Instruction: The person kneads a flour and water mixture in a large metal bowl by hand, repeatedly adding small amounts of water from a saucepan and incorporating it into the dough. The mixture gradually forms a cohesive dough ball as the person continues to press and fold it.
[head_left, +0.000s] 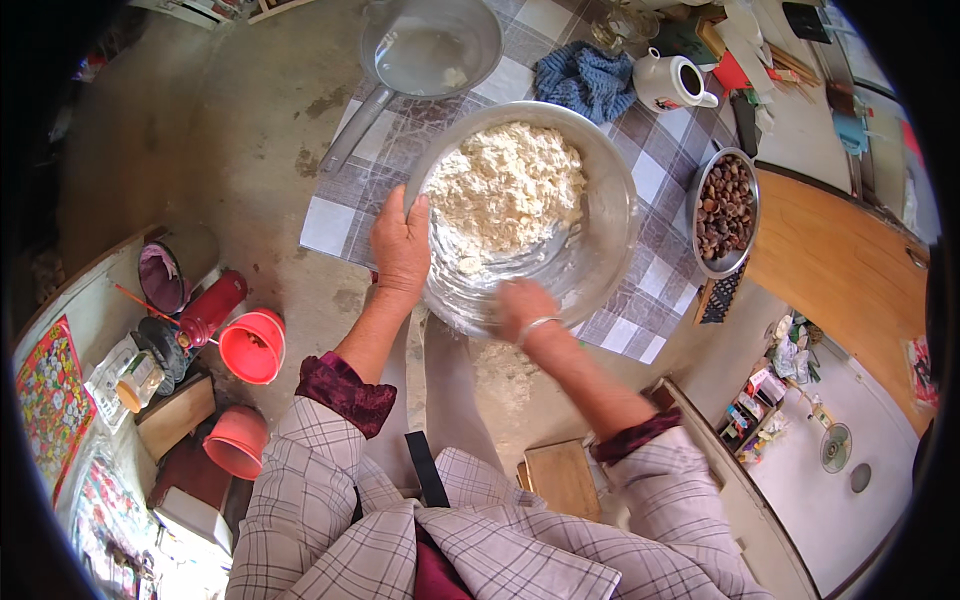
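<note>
A large metal mixing bowl (611, 262) stands on a table with a checked cloth. Clumpy, pale flour dough (510, 187) fills its far side, and floury smears streak the near inner wall. My left hand (401, 244) grips the bowl's left rim, thumb over the edge. Down in the near part of the bowl is my right hand (525, 306), blurred by motion, with a bangle at the wrist. Its fingers look curled against the bowl's inner surface, short of the main dough mass. Whether they hold any dough is hidden.
A long-handled metal ladle (431, 52) with cloudy liquid sits behind the bowl. Beyond are a blue knitted cloth (585, 79) and a white teapot (671, 82). A metal basin of brown nuts or dried fruit (725, 206) stands right. Red buckets (251, 345) are at floor level, left.
</note>
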